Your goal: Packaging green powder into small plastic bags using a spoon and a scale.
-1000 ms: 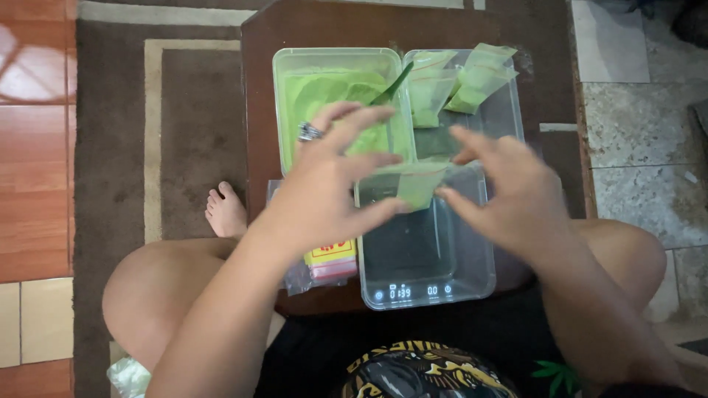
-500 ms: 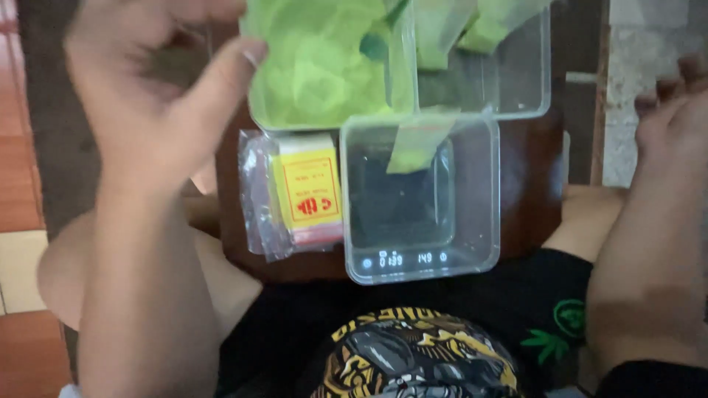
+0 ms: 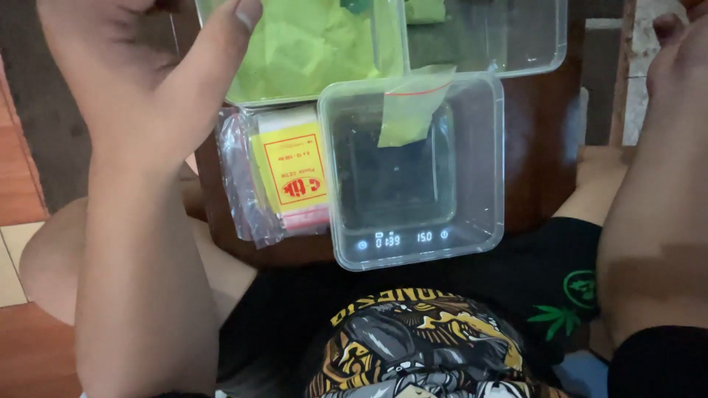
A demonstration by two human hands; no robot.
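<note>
- The left hand [image 3: 140, 81] is raised over the table's [image 3: 546, 162] left side, fingers curled loosely and thumb stretched toward the green tub [image 3: 310, 55]; it holds nothing and hangs apart from the things below.
- The right hand [image 3: 682, 51] sits at the right edge of the view, mostly cut off, so I cannot tell whether it is spread or closed; nothing shows in it.
- A clear tub [image 3: 417, 173] stands on a dark scale [image 3: 402, 237] at the table's near edge (the scale's lit display shines through the tub's front wall).
- A small green bag [image 3: 409, 110] with a red seal line lies tilted inside the clear tub, leaning on its far wall.
- The green tub, full of green bags, stands at the far left, touching the clear tub's far-left corner.
- A second clear tub [image 3: 501, 37] stands far right, beside the green one.
- A pack of bags [image 3: 284, 177] with a yellow label lies just left of the scale, near the table's left edge.
</note>
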